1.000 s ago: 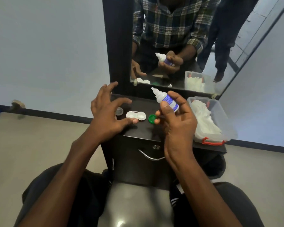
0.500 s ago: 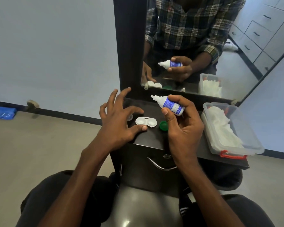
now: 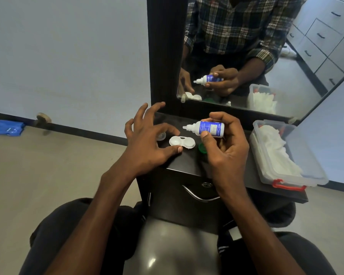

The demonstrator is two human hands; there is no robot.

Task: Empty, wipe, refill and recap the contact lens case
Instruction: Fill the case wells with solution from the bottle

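One head-worn wide-angle camera is looking steeply down, close over the dark glossy vanity top (image 3: 189,165) at frame centre.

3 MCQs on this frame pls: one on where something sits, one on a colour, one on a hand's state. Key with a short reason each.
1. Where is the clear bin of white tissues?
A. On the floor by the wall
B. At the right end of the dark cabinet top
C. On the person's lap

2. What colour is the loose cap lying just right of the lens case?
A. Green
B. Red
C. Yellow

3. What is the right hand doing?
A. Lying flat on the cabinet
B. Reaching into the bin
C. Gripping the solution bottle, nozzle pointing left

Key: 1 B, the bin sits on the cabinet top at its right end. 2 A, the cap is green. 3 C, thumb and fingers curl round the tilted bottle above the case.
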